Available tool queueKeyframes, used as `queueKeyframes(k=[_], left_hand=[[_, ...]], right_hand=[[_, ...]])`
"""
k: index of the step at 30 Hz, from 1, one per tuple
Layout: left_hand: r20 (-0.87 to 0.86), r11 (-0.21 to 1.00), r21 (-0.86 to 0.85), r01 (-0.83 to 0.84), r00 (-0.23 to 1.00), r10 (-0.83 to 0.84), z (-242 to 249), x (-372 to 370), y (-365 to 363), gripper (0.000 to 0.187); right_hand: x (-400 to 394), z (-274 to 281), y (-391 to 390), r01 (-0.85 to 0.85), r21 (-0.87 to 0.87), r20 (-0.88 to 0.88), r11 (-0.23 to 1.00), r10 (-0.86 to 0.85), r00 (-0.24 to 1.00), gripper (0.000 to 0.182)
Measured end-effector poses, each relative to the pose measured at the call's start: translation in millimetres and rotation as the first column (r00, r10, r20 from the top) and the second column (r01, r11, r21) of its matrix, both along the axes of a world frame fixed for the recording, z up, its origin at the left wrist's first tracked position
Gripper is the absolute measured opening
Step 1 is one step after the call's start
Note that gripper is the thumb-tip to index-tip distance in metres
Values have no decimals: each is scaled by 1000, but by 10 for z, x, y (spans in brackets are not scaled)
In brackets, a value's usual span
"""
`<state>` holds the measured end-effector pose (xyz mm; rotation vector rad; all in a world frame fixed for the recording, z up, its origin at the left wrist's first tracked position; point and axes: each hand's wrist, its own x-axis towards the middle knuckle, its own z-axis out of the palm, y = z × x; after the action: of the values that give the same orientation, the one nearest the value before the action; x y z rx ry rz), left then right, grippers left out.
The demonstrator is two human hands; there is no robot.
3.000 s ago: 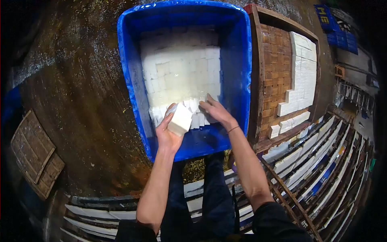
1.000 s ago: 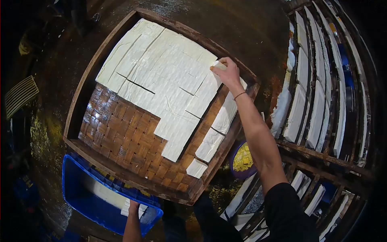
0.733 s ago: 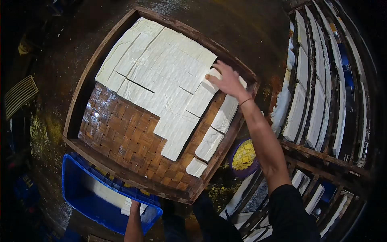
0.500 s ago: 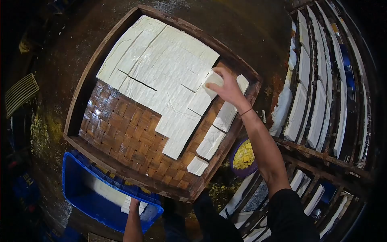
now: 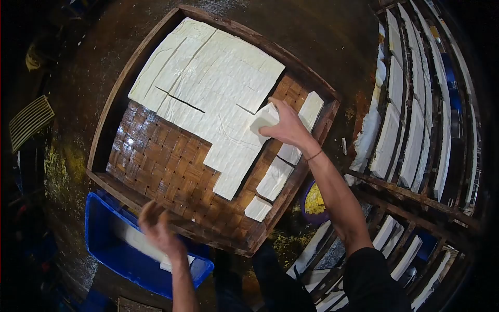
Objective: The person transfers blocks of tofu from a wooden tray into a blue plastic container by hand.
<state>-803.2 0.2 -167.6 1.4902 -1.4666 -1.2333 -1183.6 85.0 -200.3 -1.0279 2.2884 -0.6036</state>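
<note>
My right hand point(image 5: 286, 126) grips a white tofu block point(image 5: 265, 120) between thumb and fingers, at the right edge of a large tofu slab point(image 5: 218, 78). The slab, scored into pieces, lies on the woven bottom of a wooden-framed tray point(image 5: 140, 138). Along the tray's right side lies a row of separate tofu pieces point(image 5: 274, 179). Blurred by motion, my left hand point(image 5: 161, 231) is over the blue tub point(image 5: 130, 265), near the tray's front edge. Its fingers look loosely apart with nothing seen in them. White pieces lie inside the tub, partly hidden by my left forearm.
At the right, wooden racks point(image 5: 416, 195) hold long white slabs point(image 5: 384, 140). A purple bowl point(image 5: 312, 217) of yellow pieces sits under my right forearm. A yellow slatted piece point(image 5: 31, 123) is at the far left. The floor point(image 5: 312, 31) looks wet.
My left hand has risen out of the blue tub toward the tray's edge. My right hand has shifted down and left with the tofu block, tilting it away from the slab's edge.
</note>
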Motion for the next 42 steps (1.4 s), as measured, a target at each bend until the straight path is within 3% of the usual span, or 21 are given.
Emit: queueKeyframes(k=[2,3,7,8,10,11,13,14,15,17,21,23,27,29,30,31,33,35,37,41,42], left_hand=[[-258,945,284,163,962,-88,37,-544,63,41],[-426,870,429,242,904,-42,66,-819,104,42],[-676,686,592,423,724,138,-53,-1507,302,48],[-698,659,631,410,671,252,-67,-1607,349,48],[-726,596,672,439,547,416,-21,-1740,364,48],[-726,597,672,438,547,417,-63,-1723,373,48],[-701,581,711,396,464,541,-198,-1649,388,47],[-672,569,738,363,466,575,-169,-1574,386,49],[-670,567,740,361,470,574,-152,-1461,379,49],[-668,546,743,387,383,638,-122,-1262,323,50],[-653,544,757,362,387,652,-88,-992,291,52],[-647,548,761,346,346,680,-141,-858,331,47],[-536,480,842,246,284,795,-183,-633,377,48],[-512,454,857,245,303,804,-257,-508,420,48],[-510,452,858,244,302,805,-245,-476,442,48],[-524,458,848,266,293,800,-233,-456,449,47],[-538,468,838,281,282,794,-197,-425,430,47],[-586,518,807,284,271,764,-93,-401,434,44],[-579,510,811,285,278,766,7,-426,405,46],[-583,533,812,240,270,766,-19,-346,456,41],[-582,533,812,239,269,767,-22,-313,473,41]], right_hand=[[-58,51,-51,-36,86,19,996,35,999,71],[-102,77,-45,32,41,189,999,-39,981,66],[20,575,-37,69,121,552,990,-124,825,58],[129,595,5,-8,-71,561,997,47,826,62],[361,576,45,-66,-169,549,983,149,822,69],[426,566,34,-118,-270,526,956,248,813,75],[423,387,14,-46,-248,447,968,157,881,77],[402,23,44,9,-237,106,971,17,994,72],[418,-272,80,66,-244,-250,967,-129,960,68],[589,-376,106,42,-203,-375,978,-117,920,56],[662,-265,75,91,-240,-223,967,-146,964,44],[604,-169,29,219,-326,88,919,-201,976,41],[488,47,41,245,-283,364,927,-132,922,40],[605,159,84,-3,-111,178,994,22,984,46],[711,-44,137,-110,-207,-135,972,83,987,52],[816,-222,206,-113,-208,-138,972,85,987,52],[1051,-346,235,-179,-107,-495,978,103,863,54],[1136,-291,265,-189,-132,-444,973,112,889,56],[1161,-99,216,19,-181,-14,983,-22,1000,53],[1018,-62,88,64,-158,103,985,-48,993,56],[963,-84,73,98,-140,268,985,-58,962,59]])
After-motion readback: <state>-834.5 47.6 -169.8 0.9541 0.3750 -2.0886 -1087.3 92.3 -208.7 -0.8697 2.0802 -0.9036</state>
